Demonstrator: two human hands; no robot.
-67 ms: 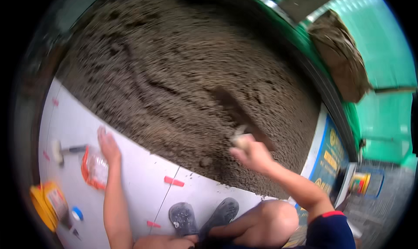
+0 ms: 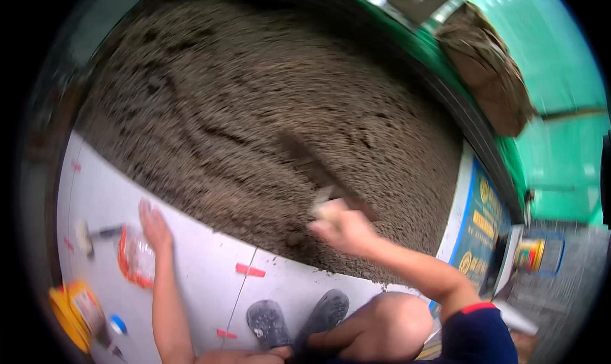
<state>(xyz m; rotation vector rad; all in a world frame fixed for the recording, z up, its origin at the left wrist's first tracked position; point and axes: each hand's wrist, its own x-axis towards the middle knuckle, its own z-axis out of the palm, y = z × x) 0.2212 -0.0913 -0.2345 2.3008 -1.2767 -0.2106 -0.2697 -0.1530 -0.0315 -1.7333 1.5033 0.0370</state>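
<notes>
My right hand (image 2: 347,230) is wrapped round the handle of a long-bladed trowel (image 2: 324,173). Its dark blade lies slantwise over the rough grey-brown mortar bed (image 2: 254,77); motion blurs the blade. At the left, my left hand (image 2: 154,227) rests on the white tiles (image 2: 203,262) with its fingers stretched out, close to the mortar's edge. Right beside that hand is a clear plastic bag with an orange-red rim (image 2: 137,259). A white-headed mallet (image 2: 84,238) lies just past the bag, its dark handle pointing toward it.
Red tile wedges (image 2: 250,270) sit along the tile joints. A yellow bucket (image 2: 77,313) and a blue-capped bottle (image 2: 118,324) stand lower left. My grey clogs (image 2: 267,319) are on the tiles. At right are a blue printed board (image 2: 477,224), another bucket (image 2: 530,254) and a brown sack (image 2: 487,68).
My right hand and the trowel have moved left across the mortar. The left hand stays on the tiles. The whole view has shifted slightly.
</notes>
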